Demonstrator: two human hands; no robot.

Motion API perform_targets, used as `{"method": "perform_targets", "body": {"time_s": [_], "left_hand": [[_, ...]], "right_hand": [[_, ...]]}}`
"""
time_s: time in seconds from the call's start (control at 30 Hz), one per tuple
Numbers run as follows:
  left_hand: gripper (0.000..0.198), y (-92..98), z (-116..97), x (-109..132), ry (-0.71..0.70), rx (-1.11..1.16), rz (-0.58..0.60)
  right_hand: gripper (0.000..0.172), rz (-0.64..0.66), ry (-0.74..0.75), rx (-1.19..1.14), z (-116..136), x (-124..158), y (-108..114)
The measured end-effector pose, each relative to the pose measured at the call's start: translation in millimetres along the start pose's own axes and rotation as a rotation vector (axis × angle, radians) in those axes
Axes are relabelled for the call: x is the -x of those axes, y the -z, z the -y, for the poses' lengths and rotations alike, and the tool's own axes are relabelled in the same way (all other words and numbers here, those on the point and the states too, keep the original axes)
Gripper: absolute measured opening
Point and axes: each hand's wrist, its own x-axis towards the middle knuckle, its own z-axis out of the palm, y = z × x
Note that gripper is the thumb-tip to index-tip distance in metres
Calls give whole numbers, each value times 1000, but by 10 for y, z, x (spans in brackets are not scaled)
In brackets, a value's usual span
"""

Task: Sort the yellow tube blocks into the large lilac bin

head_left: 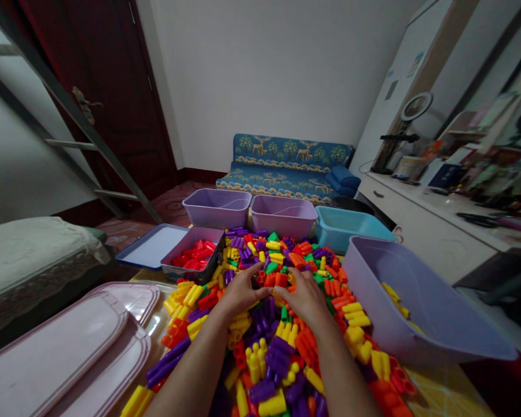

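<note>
Lids (pixel 56 346) lie left of the pieces (pixel 264 315).

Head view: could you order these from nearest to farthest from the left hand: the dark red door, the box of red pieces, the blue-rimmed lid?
From the left hand:
1. Box of red pieces, ahead and to its left.
2. Blue-rimmed lid, farther left, beside the box.
3. Dark red door, at the room's back left.

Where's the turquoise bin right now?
In the head view, the turquoise bin sits right of centre, beyond the right hand, between the mauve bin and the large lavender bin.
</note>
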Motion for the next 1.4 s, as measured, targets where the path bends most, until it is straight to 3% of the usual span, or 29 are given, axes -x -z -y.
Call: {"method": "perform_targets", "body": {"time_s": [0.27, 0.43, 0.53, 0.6, 0.63, 0.7, 0.83, 0.93, 1.03, 1.23, 1.3, 1.4], "left_hand": [[65, -4, -87, -10, -126, 460, 35], [64, 29, -91, -49, -145, 624, 10], [58, 76, -55, -72, -119, 419, -159], [46, 146, -54, -71, -52, 166, -231], [41, 196, -66, -60, -2, 37, -216], [36, 314, -112, -16, 96, -180, -79], [60, 530, -241, 116, 92, -443, 241], [68, 568, -319, 176, 38, -563, 294], [67, 478, -336, 170, 27, -600, 264], [80, 119, -144, 34, -65, -249, 97], [83, 25, -70, -19, -68, 22, 49], [85, -51, -19, -80, -11, 528, 69]], "right_hand": [[64, 148, 89, -687, 89, -34, -87], [64, 134, 188, -752, 182, -22, 0], [57, 34, 171, -425, 121, -9, 224], [50, 47, 138, -145, 47, 21, 405], [45, 105, 117, -47, 11, 42, 486], [39, 241, 71, 68, -44, 86, 593], [58, 402, 74, 161, -60, 130, 545], [75, 434, 140, 189, -36, 117, 362], [77, 437, 198, 145, -13, 97, 171], [71, 315, 159, -75, 54, 53, -110], [71, 229, 134, -262, 61, 22, -164], [70, 143, 111, -579, 59, -32, -203]]}}
